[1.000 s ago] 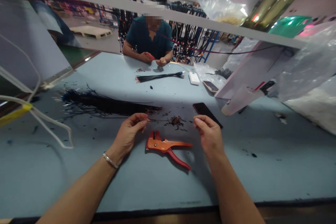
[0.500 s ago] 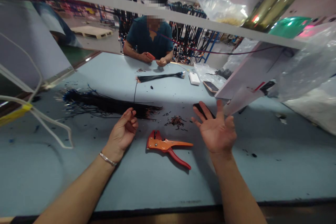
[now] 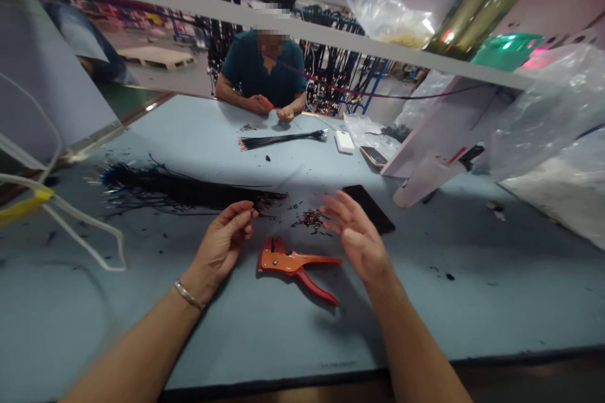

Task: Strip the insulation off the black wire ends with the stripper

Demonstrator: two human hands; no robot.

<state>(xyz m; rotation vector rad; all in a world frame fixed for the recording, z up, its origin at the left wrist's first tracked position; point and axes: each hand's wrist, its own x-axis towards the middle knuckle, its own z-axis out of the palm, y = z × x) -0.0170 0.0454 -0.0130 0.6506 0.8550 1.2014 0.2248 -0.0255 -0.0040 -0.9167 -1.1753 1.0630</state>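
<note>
My left hand [image 3: 227, 236] is closed in a pinch on a thin black wire, of which little shows; a faint smear lies beyond the fingertips. It is just in front of the copper-tipped end of a thick bundle of black wires [image 3: 189, 187]. My right hand [image 3: 354, 236] is open and held above the table, holding nothing, its fingers a little blurred. Between the hands lies a wire stripper [image 3: 293, 262] with an orange and a red handle. Behind it is a small pile of cut insulation bits [image 3: 312, 218]. A black phone [image 3: 371, 208] lies beside my right hand.
Across the table a person [image 3: 265, 69] holds a red tool near a smaller wire bundle [image 3: 283, 140]. A white box [image 3: 344, 142], another phone [image 3: 375, 156] and a tilted translucent cup [image 3: 423, 182] are at the right. White cables [image 3: 89, 245] loop at the left.
My right hand has moved left and turned from palm up to sideways, uncovering the black phone. My left hand has shifted slightly; the wire standing up from it no longer shows clearly.
</note>
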